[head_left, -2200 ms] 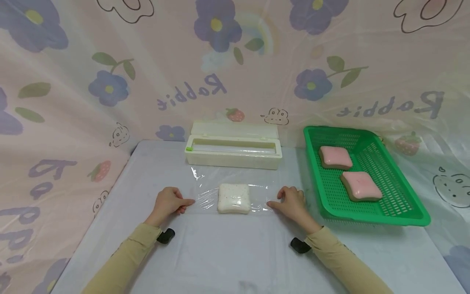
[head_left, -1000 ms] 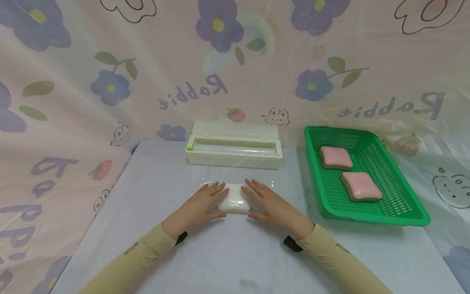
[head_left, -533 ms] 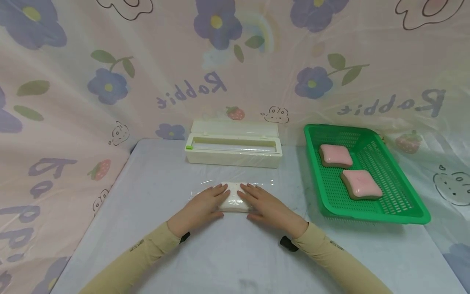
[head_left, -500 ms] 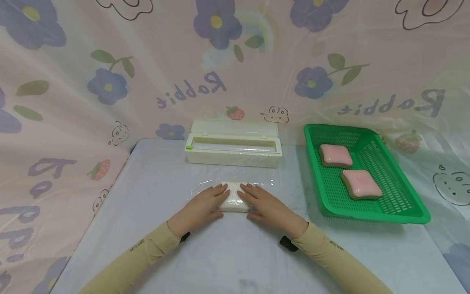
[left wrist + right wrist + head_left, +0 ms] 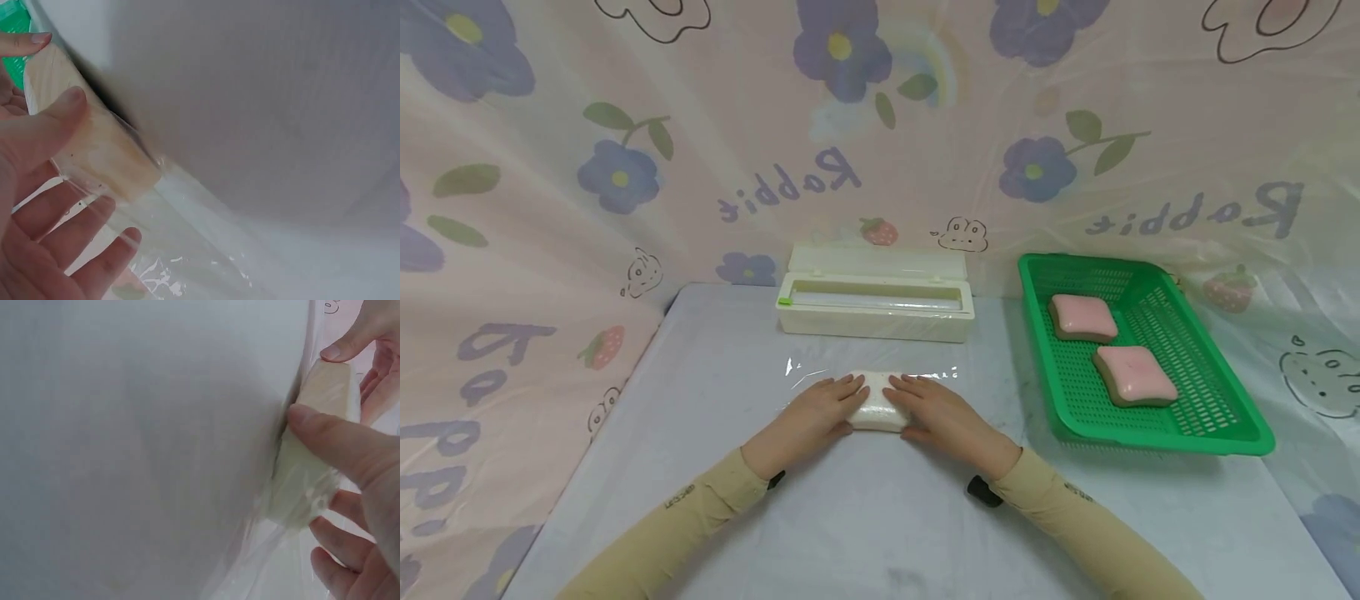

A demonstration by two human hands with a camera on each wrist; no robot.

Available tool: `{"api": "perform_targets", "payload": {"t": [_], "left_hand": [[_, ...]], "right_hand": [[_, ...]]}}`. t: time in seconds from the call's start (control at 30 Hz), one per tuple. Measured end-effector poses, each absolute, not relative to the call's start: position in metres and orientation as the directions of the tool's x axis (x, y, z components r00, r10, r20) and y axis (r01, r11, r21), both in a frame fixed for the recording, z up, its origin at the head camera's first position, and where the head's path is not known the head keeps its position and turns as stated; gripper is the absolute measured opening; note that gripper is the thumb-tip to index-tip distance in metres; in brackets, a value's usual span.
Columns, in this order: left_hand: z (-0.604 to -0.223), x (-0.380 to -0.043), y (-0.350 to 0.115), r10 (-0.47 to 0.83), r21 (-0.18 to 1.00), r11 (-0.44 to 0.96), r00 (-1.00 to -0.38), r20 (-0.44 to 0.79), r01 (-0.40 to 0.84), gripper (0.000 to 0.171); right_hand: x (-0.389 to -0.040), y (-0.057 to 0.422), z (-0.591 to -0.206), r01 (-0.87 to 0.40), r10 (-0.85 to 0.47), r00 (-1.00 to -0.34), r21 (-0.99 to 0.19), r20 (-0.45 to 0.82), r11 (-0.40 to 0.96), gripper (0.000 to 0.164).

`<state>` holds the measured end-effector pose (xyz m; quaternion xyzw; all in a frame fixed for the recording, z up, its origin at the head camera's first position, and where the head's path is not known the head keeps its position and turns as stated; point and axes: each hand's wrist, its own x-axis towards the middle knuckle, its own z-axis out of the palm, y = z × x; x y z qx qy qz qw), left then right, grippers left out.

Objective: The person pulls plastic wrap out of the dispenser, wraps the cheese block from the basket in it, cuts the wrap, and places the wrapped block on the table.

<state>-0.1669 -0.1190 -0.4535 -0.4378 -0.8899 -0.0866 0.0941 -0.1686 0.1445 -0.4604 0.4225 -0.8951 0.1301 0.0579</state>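
hands (image 5: 808,418) gripping white block (image 5: 877,407), clear film (image 5: 187,265)

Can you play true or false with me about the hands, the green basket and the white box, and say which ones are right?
1. The left hand and the right hand both touch the white block. True.
2. Two pink-topped blocks lie in the green basket. True.
3. The white block is inside the green basket. False: it is outside, between the two hands.
4. A pale roll shows inside the long white box. True.
5. The long white box is shut. False: its lid stands open.
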Motion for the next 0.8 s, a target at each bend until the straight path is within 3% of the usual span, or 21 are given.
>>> {"api": "perform_targets", "payload": {"t": [0.13,0.37,0.53,0.67,0.8], "left_hand": [[-0.453,-0.172,-0.12,0.754,0.12,0.603,-0.613,0.236,0.789,0.062],[-0.443,-0.184,-0.124,0.722,0.378,0.596,-0.679,0.133,0.709,0.065],[-0.434,-0.199,-0.128,0.72,0.484,0.573,-0.688,0.087,0.661,0.05],[-0.431,-0.215,-0.128,0.721,0.564,0.522,-0.684,0.107,0.639,0.034],[-0.432,-0.231,-0.13,0.715,0.667,0.469,-0.692,0.098,0.579,0.04]], "right_hand": [[-0.174,0.147,-0.459,-0.776,-0.74,-0.63,-0.235,0.235,0.586,0.062],[-0.191,0.152,-0.456,-0.714,-0.732,-0.656,-0.462,0.181,0.526,0.057],[-0.205,0.154,-0.452,-0.653,-0.73,-0.673,-0.563,0.124,0.506,0.051],[-0.217,0.154,-0.451,-0.577,-0.706,-0.703,-0.647,0.084,0.498,0.044],[-0.228,0.155,-0.452,-0.436,-0.647,-0.762,-0.762,0.028,0.48,0.035]]}}
